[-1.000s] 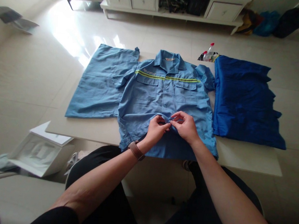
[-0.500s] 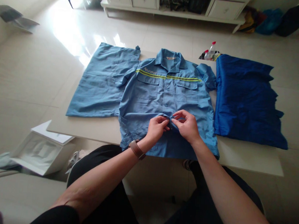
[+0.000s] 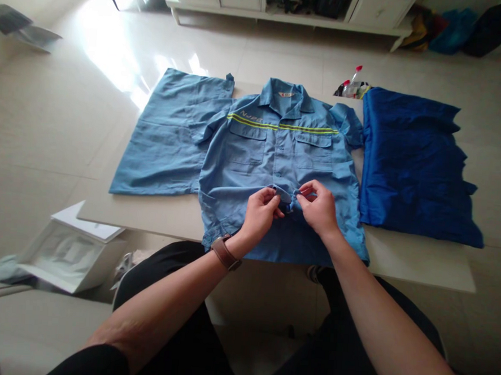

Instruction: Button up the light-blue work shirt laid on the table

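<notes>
Pinching the front of the blue shirt (image 3: 245, 173) between thumb and fingers of the left hand (image 3: 264, 208), and likewise just beside with the right hand (image 3: 318, 207), close to the near edge of the tabletop (image 3: 147, 218); laid face up mid-tabletop, long axis from far edge to near edge, pointing collar-first (image 3: 307, 103) at the far edge; set between light-blue cloth (image 3: 164, 142) toward the left end and dark-blue cloth (image 3: 417, 169) toward the right end

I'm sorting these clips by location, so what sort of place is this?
Most likely a home's living room: a low white drawer cabinet stands across the tiled floor, a dustpan is at the picture's upper left, and a light-blue shirt lies on the table.
</notes>
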Action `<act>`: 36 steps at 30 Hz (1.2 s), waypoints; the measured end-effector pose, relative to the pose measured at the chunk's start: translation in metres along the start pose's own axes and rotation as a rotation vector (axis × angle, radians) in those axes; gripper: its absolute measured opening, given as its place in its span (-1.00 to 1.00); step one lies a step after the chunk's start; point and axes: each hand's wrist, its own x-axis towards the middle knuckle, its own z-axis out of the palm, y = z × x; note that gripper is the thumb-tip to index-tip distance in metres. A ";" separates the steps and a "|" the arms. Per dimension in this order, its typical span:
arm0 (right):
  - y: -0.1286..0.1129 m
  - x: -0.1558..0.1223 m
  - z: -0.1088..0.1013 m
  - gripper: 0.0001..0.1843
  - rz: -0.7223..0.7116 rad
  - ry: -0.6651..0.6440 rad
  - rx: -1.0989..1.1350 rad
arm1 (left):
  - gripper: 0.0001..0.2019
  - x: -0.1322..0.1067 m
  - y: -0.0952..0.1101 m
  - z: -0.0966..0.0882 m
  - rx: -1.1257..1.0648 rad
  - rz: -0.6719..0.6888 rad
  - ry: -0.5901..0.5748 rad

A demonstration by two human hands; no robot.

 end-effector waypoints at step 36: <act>-0.006 -0.001 -0.011 -0.86 0.004 -0.027 -0.027 | -0.39 0.018 0.013 -0.043 1.463 0.280 -0.298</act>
